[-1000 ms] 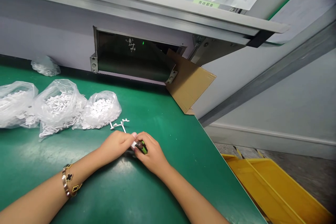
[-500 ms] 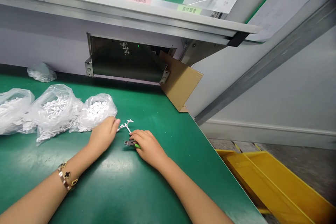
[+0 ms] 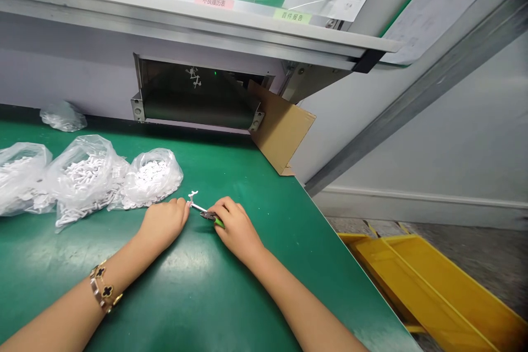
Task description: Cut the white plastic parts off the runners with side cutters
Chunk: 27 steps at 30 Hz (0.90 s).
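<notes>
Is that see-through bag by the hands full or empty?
Full: the clear plastic bag bulges, packed with small round white pieces.

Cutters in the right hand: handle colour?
Green handle on the cutters, held in the right hand; shows best in the head view.

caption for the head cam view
Left hand holds white plastic sprue to green-handled side cutters in right hand

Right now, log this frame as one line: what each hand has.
left hand: touches white plastic runner | right hand: holds green-handled side cutters, jaws at runner
</notes>
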Motion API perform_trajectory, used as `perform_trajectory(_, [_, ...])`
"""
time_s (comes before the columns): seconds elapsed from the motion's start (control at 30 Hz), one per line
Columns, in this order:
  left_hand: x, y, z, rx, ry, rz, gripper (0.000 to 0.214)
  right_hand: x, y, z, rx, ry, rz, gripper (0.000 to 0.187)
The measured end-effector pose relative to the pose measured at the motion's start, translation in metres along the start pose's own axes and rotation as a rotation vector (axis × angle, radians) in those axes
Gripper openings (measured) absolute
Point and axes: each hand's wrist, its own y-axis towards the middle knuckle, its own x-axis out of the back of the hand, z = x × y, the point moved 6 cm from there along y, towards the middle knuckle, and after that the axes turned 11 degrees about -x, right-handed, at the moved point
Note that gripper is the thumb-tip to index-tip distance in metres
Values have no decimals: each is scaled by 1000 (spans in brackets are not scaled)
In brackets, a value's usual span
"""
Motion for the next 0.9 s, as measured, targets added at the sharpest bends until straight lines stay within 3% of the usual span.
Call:
perform_trajectory(0.07, [-4,2,5,45,-239,-39,37,12,0,-1,-53,126,-117,30])
perform_trajectory(0.17, [-15,4,13,184,-828,-124,39,25,0,-6,-158,239,-246,1])
perform_trajectory(0.27, [-23,5,9,302,-1392,-161,41,20,3,-12,-261,171,-174,14])
perform_trajectory(0.33, [-22,4,1,304,-1598,-189,42,10,3,-14,-312,59,-61,12])
perform_trajectory(0.5, [-20,-2,-18,274,-1770,-154,43,-9,-3,-3,-197,-176,137,18])
perform_trajectory(0.9, [-38,-3,-27,265,-1766,-26,48,-9,-5,7,-113,-245,103,14])
